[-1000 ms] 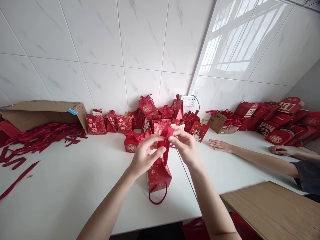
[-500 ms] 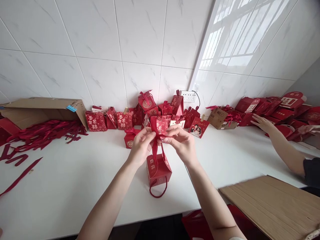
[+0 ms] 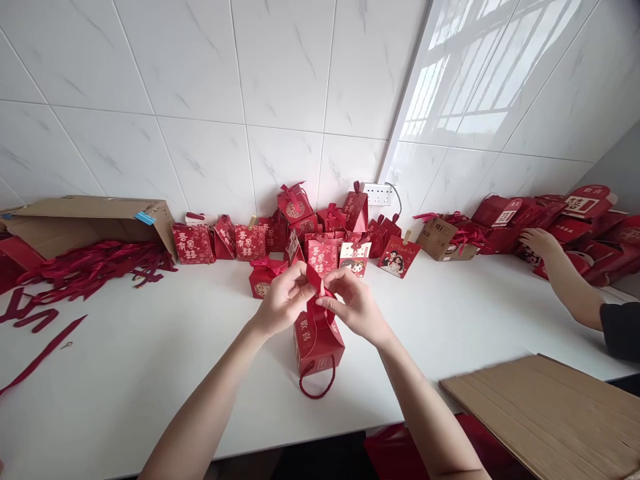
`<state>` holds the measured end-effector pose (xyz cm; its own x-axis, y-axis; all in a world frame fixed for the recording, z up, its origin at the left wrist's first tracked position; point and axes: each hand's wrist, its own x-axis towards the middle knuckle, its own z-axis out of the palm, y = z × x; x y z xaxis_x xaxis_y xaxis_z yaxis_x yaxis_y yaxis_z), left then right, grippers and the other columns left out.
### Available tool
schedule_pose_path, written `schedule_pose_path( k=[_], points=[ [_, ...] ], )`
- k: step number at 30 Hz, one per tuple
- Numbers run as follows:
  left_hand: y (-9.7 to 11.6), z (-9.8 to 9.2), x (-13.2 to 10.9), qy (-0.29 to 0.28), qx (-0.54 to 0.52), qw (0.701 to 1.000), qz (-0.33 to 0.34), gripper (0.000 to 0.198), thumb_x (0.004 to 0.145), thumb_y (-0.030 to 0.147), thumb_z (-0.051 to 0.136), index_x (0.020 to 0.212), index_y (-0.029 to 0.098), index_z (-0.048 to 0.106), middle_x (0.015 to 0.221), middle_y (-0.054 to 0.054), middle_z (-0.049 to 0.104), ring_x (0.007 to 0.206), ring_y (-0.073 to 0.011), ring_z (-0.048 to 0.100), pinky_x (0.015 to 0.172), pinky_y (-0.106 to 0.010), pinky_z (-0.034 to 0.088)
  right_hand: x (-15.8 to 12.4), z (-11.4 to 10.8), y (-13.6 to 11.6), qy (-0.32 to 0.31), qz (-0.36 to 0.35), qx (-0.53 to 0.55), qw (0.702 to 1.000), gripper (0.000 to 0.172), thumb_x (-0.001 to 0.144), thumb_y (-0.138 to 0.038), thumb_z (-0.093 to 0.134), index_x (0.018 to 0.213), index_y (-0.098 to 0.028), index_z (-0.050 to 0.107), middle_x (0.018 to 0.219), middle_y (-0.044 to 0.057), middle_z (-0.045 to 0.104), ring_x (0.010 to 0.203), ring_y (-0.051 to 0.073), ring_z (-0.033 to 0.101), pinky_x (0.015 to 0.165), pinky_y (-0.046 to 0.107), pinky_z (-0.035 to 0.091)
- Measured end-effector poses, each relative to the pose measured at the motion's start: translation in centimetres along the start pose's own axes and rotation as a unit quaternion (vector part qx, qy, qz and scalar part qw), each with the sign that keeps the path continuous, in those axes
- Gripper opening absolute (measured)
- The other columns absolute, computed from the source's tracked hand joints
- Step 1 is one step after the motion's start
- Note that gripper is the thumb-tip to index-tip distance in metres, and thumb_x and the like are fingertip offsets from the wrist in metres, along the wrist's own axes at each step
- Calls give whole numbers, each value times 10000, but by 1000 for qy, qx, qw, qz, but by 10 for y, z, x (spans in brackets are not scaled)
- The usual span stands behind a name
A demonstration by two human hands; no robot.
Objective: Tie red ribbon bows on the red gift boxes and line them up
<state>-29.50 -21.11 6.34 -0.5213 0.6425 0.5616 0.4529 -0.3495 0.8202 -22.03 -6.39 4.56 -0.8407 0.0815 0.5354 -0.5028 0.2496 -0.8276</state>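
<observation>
A red gift box (image 3: 320,347) with gold lettering stands on the white table in front of me, its dark red cord handle (image 3: 319,396) hanging toward me. Just above its top, my left hand (image 3: 284,300) pinches a red ribbon (image 3: 314,275). My right hand (image 3: 356,305) grips the same ribbon from the other side, thumb and fingers close to the left fingertips. The ribbon loops up between both hands and runs down to the box top. Fingers partly hide where it crosses.
Several finished red boxes (image 3: 193,243) line the wall. Loose ribbons (image 3: 100,270) lie at left beside a cardboard box (image 3: 90,210). A co-worker's hand (image 3: 543,243) touches a pile of red boxes (image 3: 583,200) at right. A cardboard sheet (image 3: 545,407) sits at the front right.
Both my hands have moved lower, nearer the box, and the ribbon's upright loop has come down between them. At right, the co-worker's hand has shifted right into the pile.
</observation>
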Motion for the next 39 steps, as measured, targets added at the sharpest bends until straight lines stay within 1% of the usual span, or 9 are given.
schedule_pose_path(
  k=[4,8,12,16,18,22,28,33,39],
  points=[
    [1,-6,-1,-41,137,987,79,145,881,300,523,807,199,596,780,-48,631,748,-173,602,685,-293,484,-3,4,4,51,-7,-144,988,54,794,-195,567,847,-204,564,683,-18,569,604,108,514,588,239,433],
    [-3,-7,-2,-53,208,967,137,141,874,251,502,788,214,607,788,-66,660,763,-189,614,716,-324,496,-10,7,3,91,-33,-232,968,241,803,-150,482,1007,-213,595,636,-29,572,529,104,487,547,233,422],
    [-9,-8,-4,-27,195,972,127,148,873,262,504,773,213,601,772,-71,666,761,-193,622,708,-332,503,-11,6,-6,70,-56,-161,983,244,835,-192,469,949,-220,682,908,48,692,807,173,618,720,304,491],
    [-15,-5,-9,-9,142,983,114,108,856,288,544,812,208,601,826,-87,682,833,-212,635,739,-352,511,-7,4,-12,143,34,-60,987,208,839,-320,560,847,-216,740,904,53,728,847,201,656,749,330,522],
    [-19,0,-14,51,117,985,114,79,836,284,579,832,208,598,921,-96,678,926,-223,629,803,-372,507,-6,4,-10,206,73,-47,975,183,788,-339,634,856,-216,751,921,51,737,845,209,669,763,339,533],
    [-30,12,-29,265,40,962,52,63,832,269,593,821,207,592,910,-55,648,930,-186,623,858,-352,494,-12,-4,3,326,110,-29,938,228,727,-327,697,912,-208,753,954,48,742,917,225,669,845,362,521],
    [-46,7,-62,417,-126,893,-112,168,762,276,629,667,190,520,679,27,528,704,-115,573,757,-302,528,-43,-25,39,430,168,89,883,291,682,-293,705,947,-178,743,1063,87,712,979,226,643,873,368,501],
    [-58,-13,-95,475,-126,853,-176,174,730,264,633,652,194,494,650,34,532,662,-99,563,782,-302,532,-71,-44,63,465,201,70,859,264,636,-274,710,880,-182,754,1056,96,713,933,214,642,759,321,525],
    [-64,-22,-121,469,-104,840,-252,188,636,263,698,626,181,530,620,21,563,653,-137,597,753,-337,546,-90,-60,79,476,232,40,847,290,602,-294,708,861,-172,755,1036,100,715,859,200,631,675,301,504]
  ],
)
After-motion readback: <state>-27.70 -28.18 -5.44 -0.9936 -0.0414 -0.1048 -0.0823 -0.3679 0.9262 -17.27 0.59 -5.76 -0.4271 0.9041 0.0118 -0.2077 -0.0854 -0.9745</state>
